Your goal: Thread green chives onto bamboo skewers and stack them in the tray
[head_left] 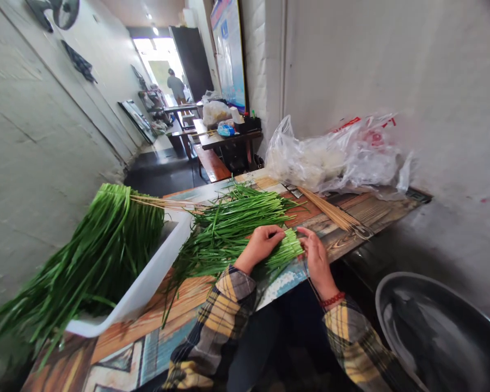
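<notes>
Long green garlic chives (245, 209) lie in a loose pile on the patchwork-patterned wooden table. At the near side of this pile, my left hand (263, 245) is closed on a small bunch of chives (288, 247), thumb and fingers pinching its upper edge near the pale cut ends. My right hand (318, 261) is at the right end of that bunch, its index finger stretched out and its fingers apart; what its fingertips touch is partly hidden. Thin wooden skewers (326, 207) lie in a bundle to the right, beyond my right hand.
On the left, a white plastic bin (147, 288) carries a thick mass of chives (106, 245) with skewers through it. Clear plastic bags (335, 155) rest against the wall. A large metal basin (433, 332) is at lower right. Another person (175, 87) stands near the far doorway.
</notes>
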`<state>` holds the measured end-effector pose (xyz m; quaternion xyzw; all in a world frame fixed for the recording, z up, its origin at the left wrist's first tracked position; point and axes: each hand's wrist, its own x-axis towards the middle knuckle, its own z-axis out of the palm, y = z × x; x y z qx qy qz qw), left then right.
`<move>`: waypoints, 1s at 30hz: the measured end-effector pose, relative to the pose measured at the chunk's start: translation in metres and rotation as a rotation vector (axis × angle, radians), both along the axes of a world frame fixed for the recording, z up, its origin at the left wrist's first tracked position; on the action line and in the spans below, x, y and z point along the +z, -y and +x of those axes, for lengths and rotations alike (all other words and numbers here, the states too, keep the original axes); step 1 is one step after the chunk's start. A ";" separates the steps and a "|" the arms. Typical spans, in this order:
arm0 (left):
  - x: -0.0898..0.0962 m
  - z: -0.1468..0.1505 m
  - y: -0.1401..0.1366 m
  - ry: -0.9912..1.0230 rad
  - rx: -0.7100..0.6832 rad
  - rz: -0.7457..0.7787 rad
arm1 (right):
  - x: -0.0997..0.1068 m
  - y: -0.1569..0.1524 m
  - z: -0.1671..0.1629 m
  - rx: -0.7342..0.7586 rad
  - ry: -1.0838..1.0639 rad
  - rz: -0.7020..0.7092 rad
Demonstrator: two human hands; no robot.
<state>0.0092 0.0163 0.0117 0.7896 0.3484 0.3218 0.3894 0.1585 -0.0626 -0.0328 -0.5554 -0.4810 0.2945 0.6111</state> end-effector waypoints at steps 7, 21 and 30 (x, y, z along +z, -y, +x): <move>0.014 -0.004 -0.003 0.125 0.161 -0.005 | 0.012 0.014 0.014 0.134 0.238 -0.091; 0.079 -0.040 0.005 0.294 0.209 -0.018 | 0.104 -0.014 -0.001 0.102 0.702 0.160; 0.108 -0.053 0.017 0.389 0.040 -0.113 | 0.146 -0.022 0.007 0.200 0.752 0.199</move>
